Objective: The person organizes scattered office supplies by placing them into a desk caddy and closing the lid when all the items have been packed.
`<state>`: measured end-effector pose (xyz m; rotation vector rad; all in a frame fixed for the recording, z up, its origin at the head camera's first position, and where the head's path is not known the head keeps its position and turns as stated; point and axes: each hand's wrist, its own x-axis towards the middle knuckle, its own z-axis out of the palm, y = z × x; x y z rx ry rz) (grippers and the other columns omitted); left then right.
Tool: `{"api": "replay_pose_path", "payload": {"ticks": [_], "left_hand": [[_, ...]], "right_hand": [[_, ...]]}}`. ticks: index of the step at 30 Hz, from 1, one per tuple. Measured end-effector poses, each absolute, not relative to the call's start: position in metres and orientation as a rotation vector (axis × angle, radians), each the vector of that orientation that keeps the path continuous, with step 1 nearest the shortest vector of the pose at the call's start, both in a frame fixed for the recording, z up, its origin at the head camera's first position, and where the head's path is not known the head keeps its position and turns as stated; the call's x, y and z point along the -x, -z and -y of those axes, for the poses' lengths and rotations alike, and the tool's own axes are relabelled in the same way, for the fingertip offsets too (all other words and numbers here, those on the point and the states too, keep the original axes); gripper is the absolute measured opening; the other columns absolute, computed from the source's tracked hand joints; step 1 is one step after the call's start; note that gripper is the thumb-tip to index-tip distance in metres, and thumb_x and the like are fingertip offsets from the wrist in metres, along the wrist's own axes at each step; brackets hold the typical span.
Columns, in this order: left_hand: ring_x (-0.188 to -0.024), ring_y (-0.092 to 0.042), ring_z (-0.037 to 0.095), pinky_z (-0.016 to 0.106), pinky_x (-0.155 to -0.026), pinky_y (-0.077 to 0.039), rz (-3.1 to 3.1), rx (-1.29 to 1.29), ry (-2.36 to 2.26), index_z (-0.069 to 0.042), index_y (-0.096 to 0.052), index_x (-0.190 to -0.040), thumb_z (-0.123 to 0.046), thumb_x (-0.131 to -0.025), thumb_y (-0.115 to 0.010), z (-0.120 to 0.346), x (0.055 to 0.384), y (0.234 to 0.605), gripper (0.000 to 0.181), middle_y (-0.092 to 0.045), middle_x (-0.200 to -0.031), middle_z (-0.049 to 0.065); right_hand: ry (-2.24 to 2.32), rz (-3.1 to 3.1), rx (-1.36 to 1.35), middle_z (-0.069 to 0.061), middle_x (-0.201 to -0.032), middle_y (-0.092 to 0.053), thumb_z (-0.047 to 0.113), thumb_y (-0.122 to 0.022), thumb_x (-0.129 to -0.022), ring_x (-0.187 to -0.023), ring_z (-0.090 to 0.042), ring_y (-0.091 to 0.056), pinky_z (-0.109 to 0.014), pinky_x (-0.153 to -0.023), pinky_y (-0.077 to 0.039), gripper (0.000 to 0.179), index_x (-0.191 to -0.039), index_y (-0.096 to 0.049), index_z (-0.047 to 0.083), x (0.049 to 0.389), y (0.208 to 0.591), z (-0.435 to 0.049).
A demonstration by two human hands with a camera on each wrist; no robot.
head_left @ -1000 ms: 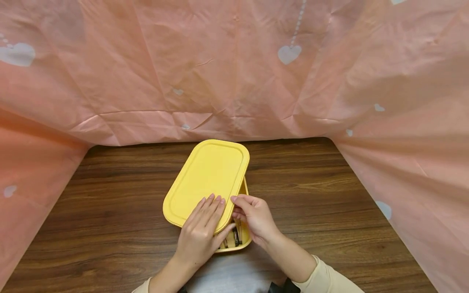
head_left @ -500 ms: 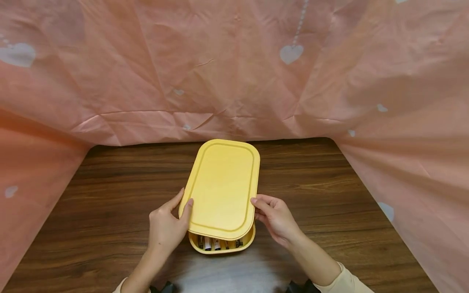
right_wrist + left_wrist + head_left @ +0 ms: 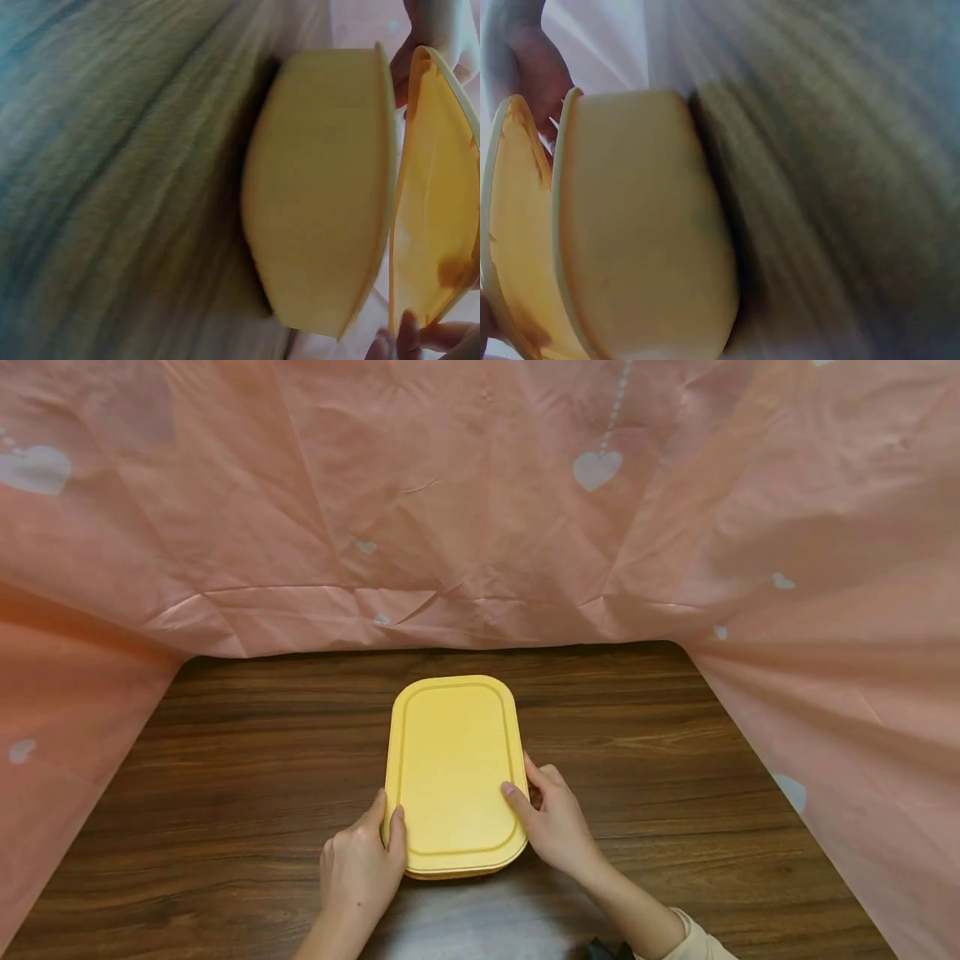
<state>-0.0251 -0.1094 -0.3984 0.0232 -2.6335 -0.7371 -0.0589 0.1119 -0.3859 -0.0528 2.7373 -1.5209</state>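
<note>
A yellow rectangular lid (image 3: 455, 764) with rounded corners covers a yellow box (image 3: 457, 876), whose front wall shows as a thin strip in the head view. My left hand (image 3: 360, 864) holds the lid's left edge near the front corner, thumb on top. On the opposite edge, my right hand (image 3: 558, 827) pinches the lid with its thumb over the rim. Both wrist views show a gap between the lid (image 3: 517, 217) and the box (image 3: 322, 187), which sits on the table. What lies inside the box is hidden.
The dark wood-grain table (image 3: 262, 777) extends to both sides of the box and behind it. Pink cloth (image 3: 480, 527) with pale hearts hangs along the back and both sides.
The lid has turned straight, then come down and nearer over the box, covering the items seen inside. My left hand moved from the lid's top to its left edge; my right hand stays on the right edge.
</note>
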Motion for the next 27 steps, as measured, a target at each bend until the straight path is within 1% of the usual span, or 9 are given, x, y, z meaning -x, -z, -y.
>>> {"api": "replay_pose_path", "payload": {"ticks": [2,4,6,8,12,16,21,25,27], "left_hand": [[-0.060,-0.070,0.037,0.041,-0.045,-0.053,2.647,-0.011,0.702,0.012,-0.067,-0.112,-0.013,-0.089,-0.065,0.109,0.024,0.401,0.034,-0.071,-0.093,0.028],[-0.061,-0.070,0.038,0.041,-0.046,-0.054,2.659,0.001,0.679,0.013,-0.066,-0.111,-0.012,-0.089,-0.064,0.109,0.023,0.404,0.033,-0.071,-0.090,0.029],[-0.064,-0.070,0.039,0.042,-0.049,-0.056,2.665,0.012,0.665,0.014,-0.066,-0.111,-0.011,-0.089,-0.064,0.109,0.024,0.407,0.033,-0.071,-0.088,0.030],[-0.068,-0.070,0.041,0.044,-0.051,-0.057,2.671,0.020,0.656,0.014,-0.066,-0.111,-0.010,-0.089,-0.064,0.110,0.024,0.409,0.033,-0.071,-0.089,0.030],[-0.071,-0.070,0.043,0.046,-0.052,-0.057,2.697,0.014,0.655,0.014,-0.066,-0.111,-0.010,-0.090,-0.063,0.109,0.025,0.413,0.033,-0.070,-0.092,0.030],[-0.072,-0.070,0.043,0.047,-0.052,-0.057,2.712,0.000,0.654,0.014,-0.066,-0.112,-0.011,-0.090,-0.063,0.109,0.025,0.417,0.033,-0.071,-0.089,0.030],[-0.068,-0.070,0.042,0.045,-0.049,-0.055,2.710,-0.002,0.650,0.013,-0.066,-0.112,-0.011,-0.090,-0.063,0.109,0.025,0.417,0.033,-0.071,-0.086,0.029],[-0.051,-0.066,0.032,0.033,-0.038,-0.046,2.703,0.004,0.636,0.013,-0.067,-0.111,-0.010,-0.088,-0.064,0.110,0.024,0.416,0.032,-0.072,-0.085,0.027],[-0.046,-0.063,0.028,0.030,-0.035,-0.042,2.697,0.006,0.623,0.012,-0.067,-0.110,-0.010,-0.088,-0.065,0.110,0.023,0.416,0.032,-0.072,-0.082,0.026]], "right_hand": [[1.436,-2.809,0.093,-0.009,-0.100,-0.053,0.020,-0.064,-0.094,-0.088,-0.015,-0.048,-0.021,-0.071,-0.041,0.056,-0.142,-0.044,-0.001,0.058,0.390,-0.112],[1.374,-2.838,0.103,-0.009,-0.103,-0.053,0.022,-0.064,-0.094,-0.091,-0.017,-0.043,-0.023,-0.072,-0.036,0.057,-0.141,-0.044,-0.002,0.059,0.394,-0.113],[1.344,-2.836,0.108,-0.009,-0.104,-0.053,0.023,-0.063,-0.094,-0.093,-0.018,-0.042,-0.024,-0.074,-0.034,0.057,-0.141,-0.044,-0.003,0.059,0.398,-0.113],[1.342,-2.814,0.104,-0.009,-0.103,-0.053,0.023,-0.063,-0.094,-0.089,-0.017,-0.042,-0.022,-0.071,-0.035,0.058,-0.142,-0.043,-0.004,0.059,0.403,-0.113],[1.402,-2.737,0.093,-0.009,-0.099,-0.050,0.022,-0.061,-0.095,-0.080,-0.013,-0.042,-0.019,-0.063,-0.038,0.058,-0.143,-0.040,-0.005,0.060,0.408,-0.113],[1.427,-2.695,0.073,-0.008,-0.097,-0.050,0.021,-0.060,-0.096,-0.079,-0.012,-0.044,-0.018,-0.062,-0.040,0.058,-0.143,-0.039,-0.005,0.061,0.411,-0.113],[1.405,-2.691,0.069,-0.006,-0.092,-0.051,0.023,-0.059,-0.097,-0.073,-0.012,-0.044,-0.019,-0.059,-0.039,0.058,-0.145,-0.039,-0.002,0.061,0.413,-0.114],[1.405,-2.668,0.077,-0.005,-0.084,-0.051,0.024,-0.058,-0.097,-0.066,-0.010,-0.044,-0.020,-0.055,-0.038,0.058,-0.145,-0.039,-0.001,0.061,0.413,-0.114],[1.416,-2.642,0.074,-0.004,-0.080,-0.052,0.024,-0.057,-0.098,-0.061,-0.010,-0.045,-0.020,-0.053,-0.039,0.058,-0.146,-0.038,-0.001,0.062,0.413,-0.115]]}}
